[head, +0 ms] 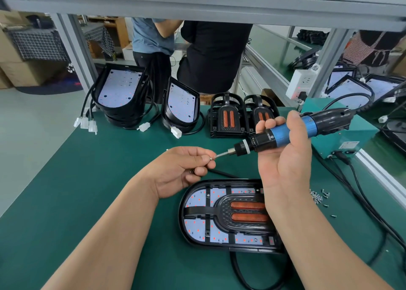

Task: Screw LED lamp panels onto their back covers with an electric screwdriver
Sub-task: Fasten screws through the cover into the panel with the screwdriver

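Black oval LED lamp panel (219, 219) with orange strips lies flat. Just beyond it, right hand (283, 157) grips blue-and-black electric screwdriver (292, 131); left hand (182, 168) pinches small silver screw (211, 157) against its bit.

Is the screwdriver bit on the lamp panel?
No: the right hand holds the screwdriver above the lamp panel, its bit at the left hand.

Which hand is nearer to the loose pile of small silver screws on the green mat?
Right. The right hand, gripping the blue-and-black electric screwdriver, hovers just left of the screw pile; the left hand, pinching a screw, is farther left.
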A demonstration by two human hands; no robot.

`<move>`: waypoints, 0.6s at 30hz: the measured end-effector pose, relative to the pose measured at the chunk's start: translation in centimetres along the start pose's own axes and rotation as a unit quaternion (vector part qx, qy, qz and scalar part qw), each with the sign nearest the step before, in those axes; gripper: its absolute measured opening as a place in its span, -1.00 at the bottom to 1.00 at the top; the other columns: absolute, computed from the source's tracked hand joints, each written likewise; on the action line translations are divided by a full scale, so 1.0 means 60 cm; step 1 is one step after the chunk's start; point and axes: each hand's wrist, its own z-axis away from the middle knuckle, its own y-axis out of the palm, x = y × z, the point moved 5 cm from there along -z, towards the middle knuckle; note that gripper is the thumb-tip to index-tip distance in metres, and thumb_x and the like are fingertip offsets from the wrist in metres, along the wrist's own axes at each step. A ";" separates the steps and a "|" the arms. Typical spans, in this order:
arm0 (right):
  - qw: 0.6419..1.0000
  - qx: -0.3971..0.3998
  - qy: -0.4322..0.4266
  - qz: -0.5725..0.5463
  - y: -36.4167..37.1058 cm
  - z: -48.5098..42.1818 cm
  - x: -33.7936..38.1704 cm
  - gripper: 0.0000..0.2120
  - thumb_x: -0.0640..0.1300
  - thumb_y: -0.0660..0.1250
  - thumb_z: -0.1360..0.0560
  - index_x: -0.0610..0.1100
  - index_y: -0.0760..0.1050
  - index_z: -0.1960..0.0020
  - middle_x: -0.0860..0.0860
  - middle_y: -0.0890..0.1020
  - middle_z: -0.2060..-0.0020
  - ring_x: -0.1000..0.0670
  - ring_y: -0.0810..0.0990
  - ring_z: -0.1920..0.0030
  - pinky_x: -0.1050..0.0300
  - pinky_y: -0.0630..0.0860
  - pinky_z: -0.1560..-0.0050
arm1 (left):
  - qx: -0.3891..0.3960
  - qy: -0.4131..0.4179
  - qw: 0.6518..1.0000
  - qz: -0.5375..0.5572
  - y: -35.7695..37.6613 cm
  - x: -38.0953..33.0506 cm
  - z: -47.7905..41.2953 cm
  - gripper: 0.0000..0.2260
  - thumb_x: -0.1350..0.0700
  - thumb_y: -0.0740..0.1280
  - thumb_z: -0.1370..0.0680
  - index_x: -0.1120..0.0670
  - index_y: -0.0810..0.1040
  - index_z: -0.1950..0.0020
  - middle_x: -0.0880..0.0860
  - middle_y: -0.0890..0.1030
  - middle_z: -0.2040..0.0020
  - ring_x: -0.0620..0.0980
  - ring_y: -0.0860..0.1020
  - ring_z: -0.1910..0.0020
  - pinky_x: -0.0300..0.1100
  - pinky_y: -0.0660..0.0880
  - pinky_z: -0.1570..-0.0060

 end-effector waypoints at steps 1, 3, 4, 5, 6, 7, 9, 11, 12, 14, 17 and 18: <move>1.000 -0.002 -0.001 0.003 -0.001 0.000 0.000 -0.86 -0.19 0.40 -0.66 -0.16 0.45 -0.14 -0.05 0.53 0.16 -0.03 0.56 0.21 -0.05 0.62 -0.10 | 0.002 0.000 1.000 -0.002 0.000 0.000 0.000 -0.91 0.28 0.44 -0.57 0.20 0.71 -0.06 0.15 0.65 0.08 -0.12 0.46 0.34 -0.38 0.36 0.49; 1.000 -0.003 -0.002 0.008 -0.002 0.000 -0.001 -0.85 -0.21 0.40 -0.66 -0.16 0.44 -0.15 -0.05 0.53 0.16 -0.03 0.57 0.21 -0.06 0.63 -0.10 | 0.004 0.000 1.000 -0.003 0.001 0.000 0.000 -0.90 0.26 0.46 -0.55 0.18 0.74 -0.04 0.15 0.66 0.07 -0.12 0.47 0.33 -0.37 0.36 0.49; 1.000 -0.003 -0.002 0.009 -0.001 0.000 -0.001 -0.84 -0.21 0.40 -0.65 -0.16 0.43 -0.15 -0.04 0.53 0.16 -0.03 0.57 0.21 -0.06 0.63 -0.10 | 0.006 0.001 1.000 -0.001 0.001 -0.001 0.000 -0.89 0.25 0.46 -0.54 0.17 0.74 -0.03 0.15 0.66 0.07 -0.12 0.47 0.33 -0.37 0.36 0.49; 1.000 -0.002 -0.002 0.010 -0.001 0.001 -0.001 -0.84 -0.22 0.40 -0.65 -0.15 0.43 -0.15 -0.04 0.53 0.16 -0.03 0.57 0.22 -0.05 0.63 -0.10 | 0.008 0.002 1.000 0.001 0.002 -0.002 0.001 -0.89 0.25 0.46 -0.53 0.16 0.75 -0.03 0.15 0.66 0.07 -0.12 0.47 0.33 -0.37 0.36 0.48; 1.000 -0.001 -0.002 0.011 -0.001 0.001 -0.001 -0.84 -0.21 0.40 -0.65 -0.15 0.43 -0.15 -0.04 0.53 0.16 -0.03 0.57 0.22 -0.05 0.63 -0.11 | 0.011 0.004 1.000 0.003 0.003 -0.003 0.001 -0.89 0.25 0.47 -0.53 0.15 0.75 -0.03 0.14 0.66 0.07 -0.12 0.47 0.33 -0.37 0.36 0.48; 1.000 0.001 -0.003 0.012 -0.001 0.001 -0.001 -0.84 -0.21 0.41 -0.65 -0.15 0.44 -0.15 -0.04 0.53 0.16 -0.03 0.57 0.21 -0.05 0.63 -0.11 | 0.013 0.004 1.000 0.004 0.004 -0.003 0.002 -0.89 0.25 0.47 -0.53 0.15 0.75 -0.02 0.14 0.66 0.07 -0.13 0.47 0.33 -0.37 0.36 0.48; 1.000 0.008 -0.005 0.015 0.000 0.002 -0.001 -0.85 -0.21 0.41 -0.65 -0.15 0.45 -0.14 -0.04 0.54 0.16 -0.02 0.58 0.21 -0.05 0.63 -0.12 | 0.014 0.004 1.000 0.005 0.005 -0.004 0.003 -0.90 0.26 0.47 -0.53 0.15 0.75 -0.01 0.14 0.66 0.07 -0.13 0.47 0.33 -0.37 0.35 0.48; 1.000 0.009 -0.007 0.019 0.000 0.002 0.000 -0.85 -0.21 0.40 -0.65 -0.15 0.44 -0.14 -0.04 0.54 0.16 -0.02 0.58 0.21 -0.05 0.63 -0.12 | 0.008 0.004 1.000 0.003 0.005 -0.003 0.004 -0.90 0.26 0.48 -0.51 0.16 0.74 -0.01 0.15 0.67 0.08 -0.13 0.46 0.34 -0.37 0.36 0.49; 1.000 0.009 -0.007 0.020 -0.001 0.002 0.000 -0.84 -0.21 0.40 -0.65 -0.15 0.44 -0.15 -0.03 0.54 0.16 -0.02 0.58 0.21 -0.05 0.63 -0.12 | 0.004 0.003 1.000 0.001 0.006 -0.003 0.004 -0.89 0.27 0.48 -0.50 0.16 0.73 -0.01 0.15 0.67 0.08 -0.13 0.46 0.35 -0.37 0.36 0.50; 1.000 0.010 -0.007 0.019 -0.001 0.003 -0.001 -0.84 -0.21 0.40 -0.65 -0.14 0.44 -0.15 -0.03 0.53 0.15 -0.02 0.58 0.21 -0.06 0.63 -0.12 | -0.004 0.002 1.000 0.000 0.006 -0.003 0.003 -0.88 0.27 0.48 -0.49 0.18 0.71 -0.01 0.16 0.67 0.08 -0.12 0.46 0.35 -0.37 0.35 0.51; 1.000 0.017 -0.009 0.022 0.001 0.002 -0.001 -0.87 -0.21 0.40 -0.65 -0.12 0.46 -0.12 -0.03 0.53 0.15 -0.02 0.58 0.21 -0.06 0.63 -0.13 | -0.009 0.003 1.000 -0.001 0.007 -0.005 0.003 -0.87 0.28 0.48 -0.48 0.19 0.70 -0.01 0.16 0.67 0.08 -0.12 0.45 0.36 -0.37 0.34 0.51; 1.000 0.019 -0.009 0.023 0.002 0.003 -0.001 -0.88 -0.21 0.40 -0.65 -0.11 0.46 -0.12 -0.03 0.53 0.15 -0.03 0.58 0.21 -0.06 0.63 -0.13 | -0.010 0.003 1.000 -0.002 0.007 -0.005 0.003 -0.87 0.28 0.48 -0.48 0.19 0.70 -0.01 0.16 0.67 0.09 -0.12 0.45 0.36 -0.37 0.34 0.51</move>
